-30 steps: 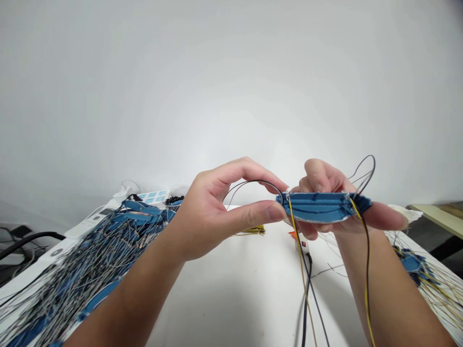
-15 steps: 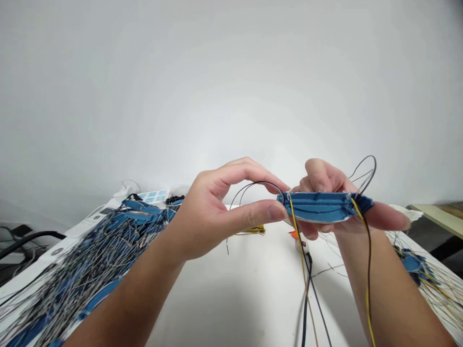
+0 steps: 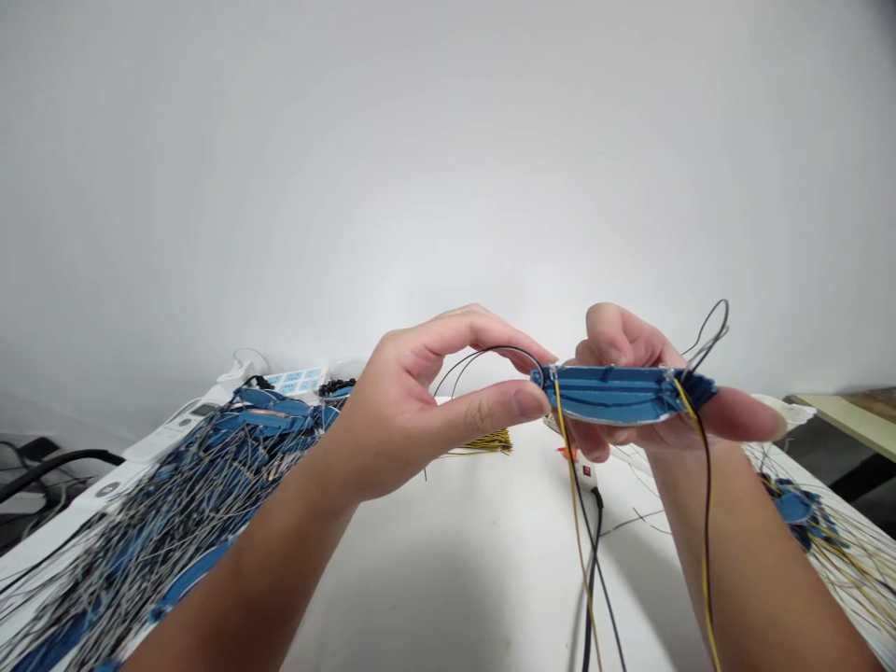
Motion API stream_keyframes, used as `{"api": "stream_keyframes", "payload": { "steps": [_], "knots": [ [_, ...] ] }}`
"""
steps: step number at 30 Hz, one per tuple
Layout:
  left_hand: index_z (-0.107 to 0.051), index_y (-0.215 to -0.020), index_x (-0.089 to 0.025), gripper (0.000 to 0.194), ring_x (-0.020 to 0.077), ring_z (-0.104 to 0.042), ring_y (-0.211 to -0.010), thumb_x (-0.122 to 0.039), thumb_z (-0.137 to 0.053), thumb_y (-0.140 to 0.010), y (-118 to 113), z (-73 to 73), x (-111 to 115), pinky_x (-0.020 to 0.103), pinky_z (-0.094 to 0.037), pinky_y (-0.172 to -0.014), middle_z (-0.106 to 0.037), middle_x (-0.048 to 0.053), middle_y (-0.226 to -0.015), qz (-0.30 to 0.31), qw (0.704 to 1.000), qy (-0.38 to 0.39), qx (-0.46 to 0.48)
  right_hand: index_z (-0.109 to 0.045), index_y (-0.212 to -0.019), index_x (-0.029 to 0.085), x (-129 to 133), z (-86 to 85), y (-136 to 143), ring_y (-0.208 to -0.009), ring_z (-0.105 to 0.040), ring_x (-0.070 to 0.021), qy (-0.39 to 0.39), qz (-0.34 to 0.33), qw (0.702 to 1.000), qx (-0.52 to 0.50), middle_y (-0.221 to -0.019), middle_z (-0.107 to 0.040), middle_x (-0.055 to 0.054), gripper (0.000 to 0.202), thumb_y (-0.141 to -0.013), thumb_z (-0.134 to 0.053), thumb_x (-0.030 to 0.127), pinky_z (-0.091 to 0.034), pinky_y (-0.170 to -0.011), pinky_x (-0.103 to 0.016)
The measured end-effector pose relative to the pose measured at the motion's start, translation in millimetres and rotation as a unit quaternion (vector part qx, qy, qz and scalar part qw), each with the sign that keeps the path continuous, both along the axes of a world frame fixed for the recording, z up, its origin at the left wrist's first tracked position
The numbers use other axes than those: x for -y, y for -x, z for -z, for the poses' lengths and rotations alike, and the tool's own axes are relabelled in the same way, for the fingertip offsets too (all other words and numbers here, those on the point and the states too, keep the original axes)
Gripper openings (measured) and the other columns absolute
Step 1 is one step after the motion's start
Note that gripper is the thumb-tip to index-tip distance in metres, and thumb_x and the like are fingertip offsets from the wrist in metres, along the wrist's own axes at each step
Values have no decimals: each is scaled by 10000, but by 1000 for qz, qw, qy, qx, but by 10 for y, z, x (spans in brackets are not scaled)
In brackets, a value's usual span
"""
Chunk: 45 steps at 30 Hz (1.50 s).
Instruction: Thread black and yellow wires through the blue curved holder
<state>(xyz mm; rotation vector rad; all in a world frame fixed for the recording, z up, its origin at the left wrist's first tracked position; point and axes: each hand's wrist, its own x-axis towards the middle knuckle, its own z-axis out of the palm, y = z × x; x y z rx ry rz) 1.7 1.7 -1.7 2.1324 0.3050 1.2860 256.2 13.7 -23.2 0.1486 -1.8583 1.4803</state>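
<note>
- The blue disc (image 3: 620, 394) lies nearly flat and edge-on in my right hand (image 3: 651, 373), above the table.
- A thin black wire (image 3: 490, 353) arches from its left end, pinched in my left hand (image 3: 420, 401).
- Yellow and black wires hang from both ends.

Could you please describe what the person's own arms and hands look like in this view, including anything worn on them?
Both forearms are bare right down to the bottom edge of the picture, with no sleeve in view. The left hand and the right hand wear no gloves, and no ring, watch or bracelet shows on either. The visible fingernails are short and unpainted. No markings or bandages can be seen.
</note>
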Motion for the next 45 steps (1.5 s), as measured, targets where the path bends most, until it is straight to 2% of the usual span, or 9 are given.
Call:
{"api": "stream_keyframes", "payload": {
  "steps": [11,16,19,22,29,32,36,39,45],
  "knots": [
    [-815,-1090,-307,245,233,-726,-1020,-435,-864,-887,2,0,-13,376,-579,-906,-795,52,-1078,5,1000,-6,-1,-597,-1260,288,18,-1,17,-792,-817,-206,-3,6,1000,-3,-956,-826,-30,508,-909,-839,565,-632,-673,-266],
    [-814,-1099,-288,242,226,-728,-1024,-423,-850,-902,10,1,-4,352,-583,-904,-795,59,-1078,0,1000,-15,1,-589,-1379,307,-27,64,33,-766,-812,-201,-38,1,999,-33,-992,-821,-15,621,-889,-846,588,-646,-665,-269],
    [-812,-1105,-291,229,222,-727,-1023,-401,-846,-907,15,-2,1,344,-583,-896,-795,52,-1082,0,1000,-16,-1,-595,-1404,306,-40,95,28,-770,-810,-196,-50,9,998,-36,-1013,-817,-24,605,-930,-779,633,-640,-654,-261],
    [-812,-1106,-299,219,220,-729,-1020,-387,-848,-908,16,-4,1,346,-579,-891,-795,45,-1084,5,1000,-19,-1,-643,-1342,292,-22,88,21,-792,-813,-198,-50,26,998,-27,-983,-817,-40,532,-972,-701,671,-634,-666,-257],
    [-810,-1110,-303,214,219,-730,-1028,-376,-847,-913,14,-3,2,351,-579,-893,-793,43,-1088,9,1000,-26,3,-637,-1375,337,20,21,40,-671,-786,-185,-45,54,997,-10,-848,-779,18,645,-852,-847,651,-639,-658,-262],
    [-810,-1116,-301,215,221,-731,-1028,-370,-845,-914,13,-1,2,354,-587,-895,-793,45,-1084,9,1000,-28,3,-663,-1345,320,8,29,37,-727,-802,-197,-52,38,998,-8,-847,-776,8,565,-914,-772,669,-645,-662,-263],
    [-811,-1112,-298,237,233,-730,-1019,-416,-844,-909,13,9,-1,374,-598,-894,-796,58,-1080,-2,1000,-30,1,-621,-1437,280,7,48,24,-789,-813,-203,-46,22,998,-21,-921,-787,-19,604,-953,-762,612,-648,-686,-270],
    [-811,-1115,-299,228,228,-727,-1022,-402,-843,-913,14,13,-2,368,-594,-897,-794,56,-1082,0,1000,-30,4,-650,-1388,279,18,52,20,-824,-815,-206,-39,18,999,-12,-904,-792,-25,555,-952,-769,602,-639,-717,-268],
    [-807,-1106,-304,215,227,-732,-1028,-402,-839,-916,14,3,10,366,-587,-888,-795,46,-1083,7,1000,-24,0,-626,-1445,312,-12,65,39,-783,-809,-202,-45,6,999,-20,-904,-784,-1,646,-908,-803,626,-640,-696,-264]
  ]
}}
